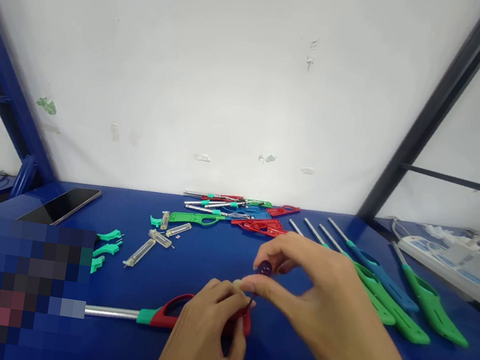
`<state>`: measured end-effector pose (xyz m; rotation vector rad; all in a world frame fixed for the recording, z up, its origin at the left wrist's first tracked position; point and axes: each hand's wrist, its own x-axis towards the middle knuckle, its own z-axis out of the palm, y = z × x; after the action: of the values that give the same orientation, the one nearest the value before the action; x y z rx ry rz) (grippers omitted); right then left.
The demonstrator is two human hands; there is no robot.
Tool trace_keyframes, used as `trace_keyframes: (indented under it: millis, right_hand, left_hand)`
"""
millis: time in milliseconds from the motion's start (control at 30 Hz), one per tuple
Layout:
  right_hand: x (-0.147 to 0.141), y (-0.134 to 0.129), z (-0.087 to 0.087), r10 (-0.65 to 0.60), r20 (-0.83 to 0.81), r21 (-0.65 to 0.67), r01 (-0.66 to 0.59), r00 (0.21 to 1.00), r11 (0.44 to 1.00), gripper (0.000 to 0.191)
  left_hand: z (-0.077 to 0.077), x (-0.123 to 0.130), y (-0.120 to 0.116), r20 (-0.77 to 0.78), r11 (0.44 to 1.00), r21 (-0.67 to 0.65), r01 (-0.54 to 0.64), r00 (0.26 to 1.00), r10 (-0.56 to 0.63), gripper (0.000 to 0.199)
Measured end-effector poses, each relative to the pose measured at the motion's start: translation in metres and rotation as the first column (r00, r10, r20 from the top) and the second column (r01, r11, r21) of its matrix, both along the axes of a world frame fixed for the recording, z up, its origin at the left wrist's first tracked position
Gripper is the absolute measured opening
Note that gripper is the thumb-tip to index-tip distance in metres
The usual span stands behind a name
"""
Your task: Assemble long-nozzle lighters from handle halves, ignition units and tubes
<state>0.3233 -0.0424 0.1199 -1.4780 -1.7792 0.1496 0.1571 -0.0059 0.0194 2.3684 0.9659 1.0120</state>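
A red long-nosed lighter [168, 312] with a green collar and metal tube lies on its side near the table's front. My left hand [213, 325] is closed over its handle end, covering much of the red body. My right hand [310, 285] pinches the dark round handle of a small screwdriver [264, 268]. The screwdriver's thin shaft points down to the red handle, close to my left fingertips; its tip is hidden. Clear fuel tanks [139, 253] and green trigger pieces [107, 249] lie to the left.
Lighter shells and metal tubes in red, green and blue [196, 219] are heaped by the wall. Several long lighters [436, 306] lie at the right, beside a white power strip [455, 270]. A phone [60, 205] rests at back left. The lower left corner is pixelated.
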Motion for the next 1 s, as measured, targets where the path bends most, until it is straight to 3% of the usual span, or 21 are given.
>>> trace_keyframes:
  millis: [67, 167, 267, 433, 567, 667, 767, 900, 1000]
  right_hand:
    - [0.001, -0.002, -0.002, 0.008, 0.002, -0.003, -0.008, 1.0, 1.0, 0.018]
    - [0.008, -0.007, -0.003, 0.098, -0.045, -0.03, -0.099, 0.994, 0.995, 0.043]
    - [0.012, -0.009, -0.001, 0.172, -0.107, -0.044, -0.178, 0.979, 0.983, 0.03]
    - [0.006, 0.0, 0.002, 0.082, -0.1, 0.003, -0.082, 0.992, 0.997, 0.013]
    - [0.005, -0.001, -0.002, 0.027, -0.039, 0.018, -0.027, 0.999, 0.999, 0.016]
    - [0.011, -0.007, -0.003, 0.128, -0.025, -0.017, -0.128, 0.991, 0.992, 0.036]
    - [0.014, -0.009, -0.001, 0.2, -0.082, -0.084, -0.207, 0.976, 0.975, 0.032]
    - [0.01, -0.003, 0.0, 0.056, -0.107, -0.081, -0.064, 0.993, 0.995, 0.013]
    - [0.01, -0.003, -0.002, 0.026, -0.061, -0.055, -0.03, 0.998, 0.998, 0.018]
  left_hand:
    - [-0.001, 0.0, -0.001, 0.012, 0.998, 0.053, -0.028, 1.0, 0.027, 0.035]
    - [0.0, 0.002, -0.002, 0.035, 0.996, 0.078, -0.049, 0.998, 0.046, 0.032]
    - [0.003, 0.002, -0.001, 0.025, 1.0, 0.009, -0.018, 1.0, 0.017, 0.027]
    - [0.003, 0.001, 0.003, -0.005, 0.998, -0.052, 0.022, 1.0, -0.022, 0.023]
    - [0.0, 0.0, 0.006, -0.01, 0.998, -0.031, 0.048, 0.999, -0.048, 0.027]
    - [0.0, 0.0, 0.007, 0.002, 0.998, -0.036, 0.059, 0.998, -0.059, 0.029]
    - [0.001, 0.001, 0.006, -0.009, 0.997, -0.048, 0.061, 0.998, -0.061, 0.028]
    - [-0.001, 0.0, 0.008, -0.02, 0.999, -0.016, 0.044, 0.999, -0.044, 0.024]
    - [-0.003, 0.0, 0.01, 0.003, 0.998, 0.025, 0.059, 0.998, -0.059, 0.027]
